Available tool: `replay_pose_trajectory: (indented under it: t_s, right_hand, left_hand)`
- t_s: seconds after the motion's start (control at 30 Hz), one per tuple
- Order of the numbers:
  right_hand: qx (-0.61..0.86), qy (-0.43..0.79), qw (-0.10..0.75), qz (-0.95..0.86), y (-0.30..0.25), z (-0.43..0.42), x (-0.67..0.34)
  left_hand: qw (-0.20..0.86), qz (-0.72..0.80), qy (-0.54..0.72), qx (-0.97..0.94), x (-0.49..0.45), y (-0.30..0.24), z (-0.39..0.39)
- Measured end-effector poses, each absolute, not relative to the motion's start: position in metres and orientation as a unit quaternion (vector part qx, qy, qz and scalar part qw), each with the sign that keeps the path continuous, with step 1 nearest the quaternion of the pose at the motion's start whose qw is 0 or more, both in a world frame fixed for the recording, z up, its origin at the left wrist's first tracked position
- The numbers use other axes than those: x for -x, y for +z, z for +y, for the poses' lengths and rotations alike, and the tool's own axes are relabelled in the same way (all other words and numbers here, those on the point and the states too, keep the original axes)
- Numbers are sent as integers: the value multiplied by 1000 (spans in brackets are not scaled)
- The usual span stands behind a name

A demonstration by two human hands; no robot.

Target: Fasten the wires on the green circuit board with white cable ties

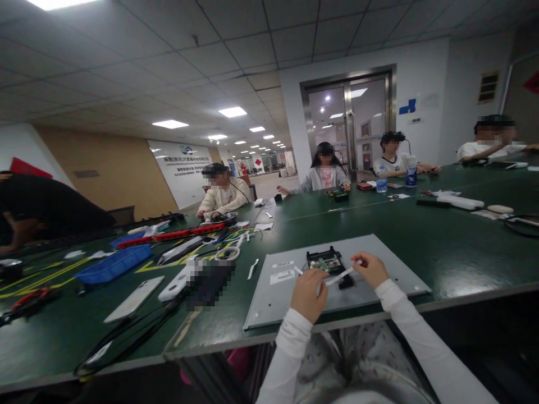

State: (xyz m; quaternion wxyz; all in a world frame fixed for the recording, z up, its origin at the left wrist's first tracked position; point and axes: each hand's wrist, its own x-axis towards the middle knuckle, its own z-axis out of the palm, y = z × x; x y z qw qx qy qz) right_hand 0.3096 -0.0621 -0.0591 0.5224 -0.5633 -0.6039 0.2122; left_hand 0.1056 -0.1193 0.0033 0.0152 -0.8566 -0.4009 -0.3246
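Observation:
My left hand (pixel 309 293) and my right hand (pixel 371 268) hover over a grey metal panel (pixel 379 252) lying flat at the near edge of the green table (pixel 421 224). Both hands are closed on the ends of a thin white strip (pixel 340 275) stretched between them. Just beyond the strip, a small black module with a green circuit board (pixel 325 261) sits on the panel. Small white labels (pixel 282 274) are stuck to the panel left of the module. White sleeves cover both my arms.
Left of the panel lie a blurred dark object (pixel 209 283), a white device (pixel 173 286), a phone (pixel 135 298), black cables (pixel 126 336), a blue tray (pixel 113 265) and a red strip (pixel 181 233). Several people sit around the table's far side, with water bottles (pixel 381 179) near them.

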Motion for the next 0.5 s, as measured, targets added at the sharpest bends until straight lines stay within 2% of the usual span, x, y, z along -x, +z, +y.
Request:
replay_pose_trajectory:
  t_s: [0.17,0.5]
  right_hand:
    - [569,208,517,-605,-63,-58,-308]
    - [601,189,510,-585,-59,-61,-312]
  left_hand:
    - [30,-433,-288,854,-132,-30,-120]
    - [32,-474,-257,842,-134,-40,-120]
